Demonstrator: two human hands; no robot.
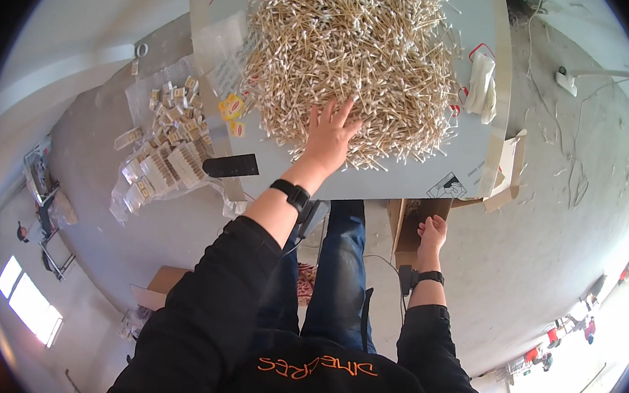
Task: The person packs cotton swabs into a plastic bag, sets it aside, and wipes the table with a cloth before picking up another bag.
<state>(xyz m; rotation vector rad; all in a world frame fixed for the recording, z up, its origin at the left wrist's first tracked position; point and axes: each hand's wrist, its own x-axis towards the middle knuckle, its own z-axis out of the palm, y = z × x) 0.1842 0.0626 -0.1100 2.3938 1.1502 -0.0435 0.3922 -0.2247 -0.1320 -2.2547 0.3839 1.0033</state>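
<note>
A large heap of cotton swabs (347, 59) with white tips and pale sticks covers much of the grey tabletop (382, 187). My left hand (330, 135) rests on the heap's near edge, fingers spread and palm down, with nothing gripped. Lower and to the right, my right hand (433, 234) is held over an open cardboard box (407, 233) beside the table's near edge. Its fingers are curled in, and whatever may be inside them is hidden. Both wrists wear dark bands.
White folded gloves or cloth (481, 90) lie at the table's right side. Yellow packets (231, 107) and a black strip (231, 165) lie at its left. Small packs (175, 134) are piled on plastic at left. A white power strip (567, 82) and cables are at right.
</note>
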